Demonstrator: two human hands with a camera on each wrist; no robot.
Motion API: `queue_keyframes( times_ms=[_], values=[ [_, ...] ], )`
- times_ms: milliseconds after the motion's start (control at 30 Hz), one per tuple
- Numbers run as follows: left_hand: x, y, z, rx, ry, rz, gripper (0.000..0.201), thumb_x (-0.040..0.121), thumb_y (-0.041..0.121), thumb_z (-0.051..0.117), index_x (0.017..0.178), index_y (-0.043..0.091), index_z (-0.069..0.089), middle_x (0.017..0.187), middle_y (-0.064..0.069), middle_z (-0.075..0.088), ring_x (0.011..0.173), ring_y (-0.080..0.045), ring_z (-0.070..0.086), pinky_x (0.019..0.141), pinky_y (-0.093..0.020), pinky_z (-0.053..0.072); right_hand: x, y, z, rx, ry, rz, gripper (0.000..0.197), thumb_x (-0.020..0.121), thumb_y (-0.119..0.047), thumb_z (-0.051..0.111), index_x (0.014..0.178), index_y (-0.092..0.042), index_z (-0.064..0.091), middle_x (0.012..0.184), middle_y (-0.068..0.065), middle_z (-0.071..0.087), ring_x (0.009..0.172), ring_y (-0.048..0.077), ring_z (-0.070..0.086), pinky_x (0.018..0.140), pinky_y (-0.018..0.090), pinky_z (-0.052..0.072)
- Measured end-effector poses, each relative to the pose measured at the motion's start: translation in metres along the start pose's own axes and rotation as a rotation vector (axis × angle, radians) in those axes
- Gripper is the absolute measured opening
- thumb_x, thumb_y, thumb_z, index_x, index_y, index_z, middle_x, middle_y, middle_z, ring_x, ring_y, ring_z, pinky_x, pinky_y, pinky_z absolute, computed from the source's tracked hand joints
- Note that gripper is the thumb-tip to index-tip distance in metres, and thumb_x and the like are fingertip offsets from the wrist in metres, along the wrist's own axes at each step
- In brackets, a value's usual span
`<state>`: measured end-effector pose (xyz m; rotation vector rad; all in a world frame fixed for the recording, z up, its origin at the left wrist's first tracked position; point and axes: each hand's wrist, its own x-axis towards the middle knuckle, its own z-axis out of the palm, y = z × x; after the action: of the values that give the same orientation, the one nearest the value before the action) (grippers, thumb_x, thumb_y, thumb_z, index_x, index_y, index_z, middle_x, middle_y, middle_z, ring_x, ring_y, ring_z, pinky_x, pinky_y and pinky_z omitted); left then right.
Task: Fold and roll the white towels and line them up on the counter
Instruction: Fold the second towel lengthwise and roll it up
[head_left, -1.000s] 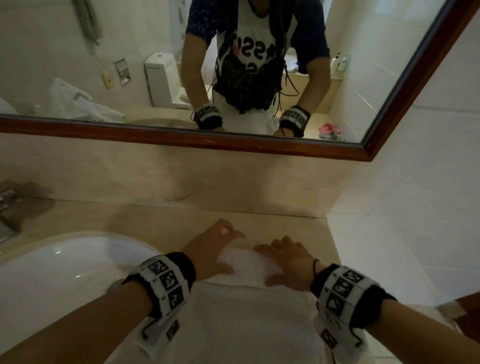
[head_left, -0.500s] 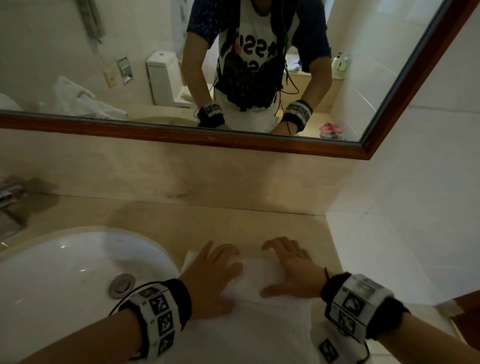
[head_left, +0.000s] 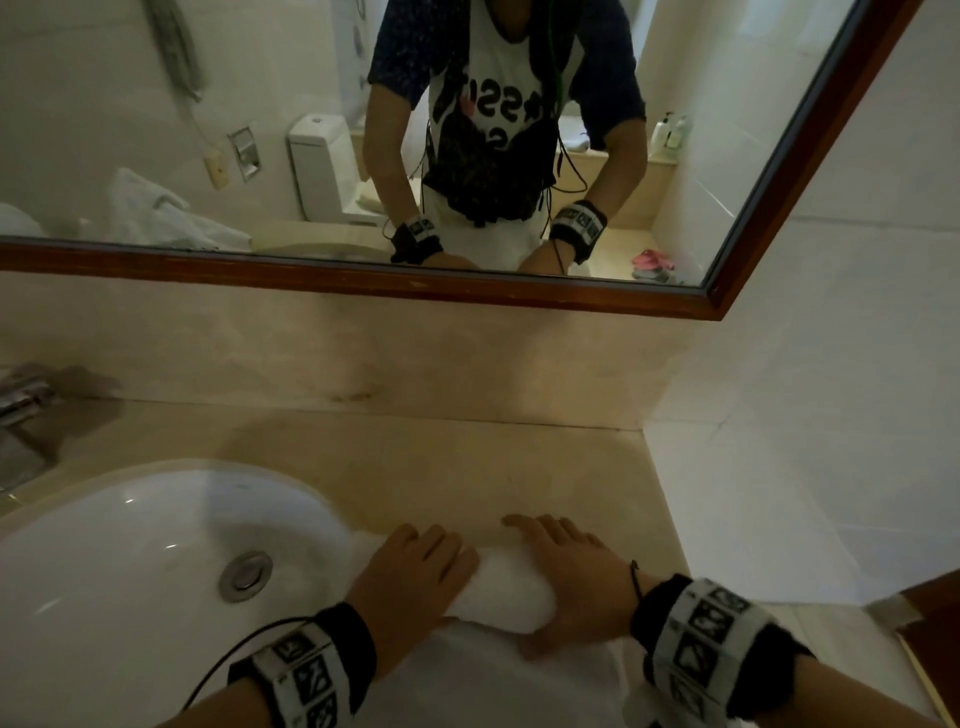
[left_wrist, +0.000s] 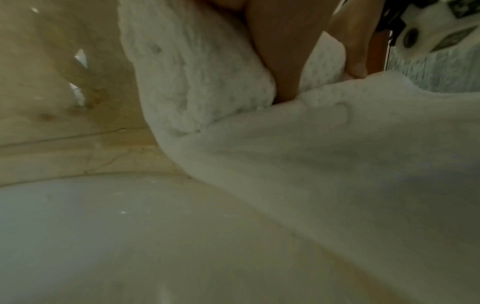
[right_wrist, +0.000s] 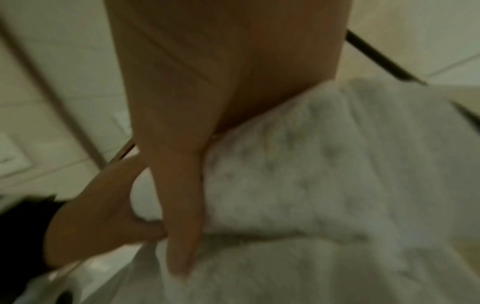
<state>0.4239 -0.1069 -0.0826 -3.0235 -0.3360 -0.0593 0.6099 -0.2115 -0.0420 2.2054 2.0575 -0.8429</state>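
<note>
A white towel (head_left: 498, 592) lies on the beige counter (head_left: 441, 467) at its near right, with its far end wound into a thick roll. Its flat part (head_left: 493, 675) runs back toward me between my wrists. My left hand (head_left: 415, 571) lies curved over the roll's left half, partly over the sink rim. Over the right half curves my right hand (head_left: 571, 577). The left wrist view shows the roll (left_wrist: 197, 72) with my left thumb (left_wrist: 280, 51) pushed into the crease where roll meets flat cloth. In the right wrist view my right hand (right_wrist: 207, 82) wraps the roll (right_wrist: 311, 174) the same way.
A white sink basin (head_left: 130, 571) with a metal drain (head_left: 245, 574) fills the near left, a chrome faucet (head_left: 21, 415) behind it. The tiled wall (head_left: 805, 467) bounds the counter on the right. The wood-framed mirror (head_left: 467, 291) reflects a crumpled white towel (head_left: 156, 218) at the left.
Both hands have drawn back toward me, winding the towel's far end over itself. The roll has grown thicker and sits nearer the front edge.
</note>
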Motion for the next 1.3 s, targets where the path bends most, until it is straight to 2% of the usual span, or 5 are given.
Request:
queue_keyframes(
  times_ms=[267,500,800,1000,1300],
  values=[
    [0.013,-0.016,-0.046,-0.4,-0.53,-0.235,0.074,0.078,0.043,0.069,0.14,0.025,0.033,0.129,0.0,0.052,0.115,-0.021,0.055,0.095,-0.031,0.046,-0.004,-0.017,0.021,-0.489,0.33,-0.102,0.068,0.044,-0.049,0.077,0.1,-0.02,0.053,0.083,-0.005,0.061,0.065,0.016,0.058,0.056,0.023,0.048],
    [-0.005,0.012,-0.006,0.011,-0.04,-0.19,0.095,0.034,0.054,0.08,0.112,0.014,0.046,0.084,-0.004,0.071,0.069,-0.022,0.067,0.064,-0.032,0.056,-0.009,-0.008,-0.003,-0.079,-0.062,0.046,0.093,0.069,-0.044,0.073,0.143,-0.029,0.019,0.134,0.0,0.039,0.121,0.026,0.043,0.102,0.039,0.036],
    [0.013,-0.015,-0.041,-0.414,-0.555,-0.216,0.083,0.071,0.041,0.075,0.138,0.021,0.031,0.133,-0.003,0.047,0.118,-0.023,0.048,0.1,-0.038,0.042,-0.013,-0.037,0.027,-0.517,0.332,-0.038,0.084,0.033,-0.046,0.079,0.106,-0.017,0.048,0.085,0.002,0.065,0.066,0.021,0.061,0.058,0.032,0.053],
    [-0.012,0.023,-0.017,0.023,0.035,-0.043,0.073,0.048,0.045,0.077,0.108,0.016,0.046,0.073,0.002,0.065,0.059,-0.018,0.06,0.054,-0.028,0.05,-0.014,-0.027,-0.015,-0.049,-0.231,0.068,0.09,0.069,-0.043,0.077,0.141,-0.029,0.025,0.134,0.005,0.042,0.12,0.028,0.047,0.1,0.04,0.039],
    [0.023,-0.001,-0.044,-0.329,-0.476,-0.246,0.075,0.073,0.038,0.07,0.135,0.021,0.031,0.124,-0.005,0.051,0.108,-0.025,0.053,0.089,-0.036,0.045,-0.017,-0.033,0.019,-0.468,0.315,0.056,0.099,0.023,-0.041,0.083,0.113,-0.018,0.048,0.092,0.004,0.064,0.07,0.022,0.062,0.06,0.032,0.052]
  ],
)
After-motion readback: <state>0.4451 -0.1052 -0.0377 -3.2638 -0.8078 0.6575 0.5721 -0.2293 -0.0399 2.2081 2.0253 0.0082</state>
